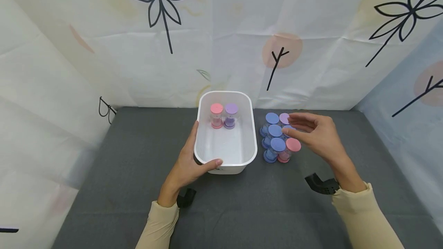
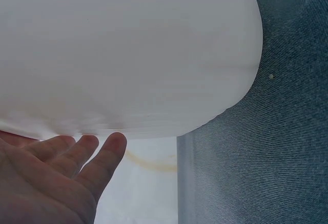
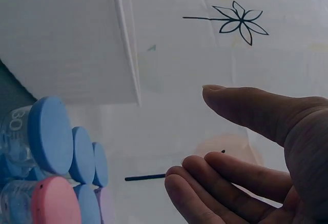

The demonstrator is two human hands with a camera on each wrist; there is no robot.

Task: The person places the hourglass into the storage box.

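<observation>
A white plastic bin (image 1: 226, 153) stands on the dark table. Inside, toward its far end, are a pink sand timer (image 1: 217, 115) and a purple sand timer (image 1: 230, 116), both upright. My left hand (image 1: 190, 164) grips the bin's near-left corner, thumb over the rim and fingers along the outer side; the left wrist view shows those fingertips against the bin wall (image 2: 154, 65). My right hand (image 1: 313, 133) hovers over a cluster of sand timers, thumb and fingers apart with nothing between them. Blue timers (image 1: 278, 145), a pink timer (image 1: 292, 146) and a light purple timer (image 1: 283, 118) make up the cluster.
The sand timers stand close together just right of the bin. A pale patterned cloth (image 1: 235, 60) hangs behind the table (image 1: 138, 187) and along both sides. Black camera mounts (image 1: 322, 184) sit on the wrists.
</observation>
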